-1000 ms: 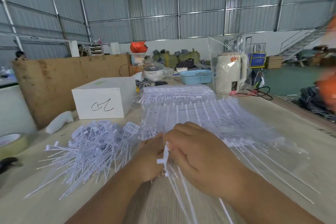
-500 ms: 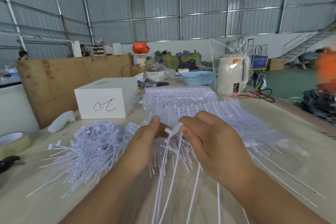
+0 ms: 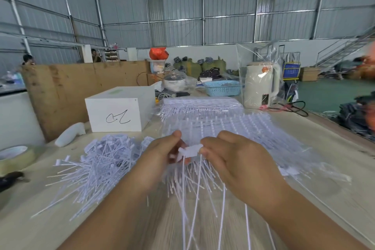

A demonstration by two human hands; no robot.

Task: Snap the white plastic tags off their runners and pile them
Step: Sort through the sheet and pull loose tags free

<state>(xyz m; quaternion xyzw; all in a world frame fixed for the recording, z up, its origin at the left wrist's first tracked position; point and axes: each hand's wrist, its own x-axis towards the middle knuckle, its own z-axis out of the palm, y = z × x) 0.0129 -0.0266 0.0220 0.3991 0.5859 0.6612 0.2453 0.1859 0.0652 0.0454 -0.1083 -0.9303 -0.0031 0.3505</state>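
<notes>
Far left edge of worktop (image 3: 345,148): roll of tape (image 3: 15,155), dark object (image 3: 10,178) just nearer, too blurred to identify. Behind these, brown board (image 3: 81,91) standing upright along the worktop's left side. White pistol-shaped tool (image 3: 70,135) lying at the board's foot, beside white box (image 3: 119,108) with a black scribble on its front face. In front of the box, loose pile of snapped-off white tags (image 3: 97,168), thin tails fanning toward the near edge. Centre: left hand (image 3: 160,160) raised above the worktop, thumb up, fingers curled, pinching one end of a tag strip (image 3: 189,151). Right hand (image 3: 237,160) just beside, fingertips curled and pinching the strip's other end; long white tails hanging down between the wrists, blurred. Beyond the hands, sheets of tags on runners (image 3: 223,126) spread flat, with a taller stack (image 3: 200,104) at the far side, partly in clear wrap. Farther back, blue basket (image 3: 223,88). Right of the stack, cream kettle (image 3: 261,85) inside a clear bag, black cable (image 3: 292,107) trailing off to its right. Far right, green floor and metal stairs, blurred.
</notes>
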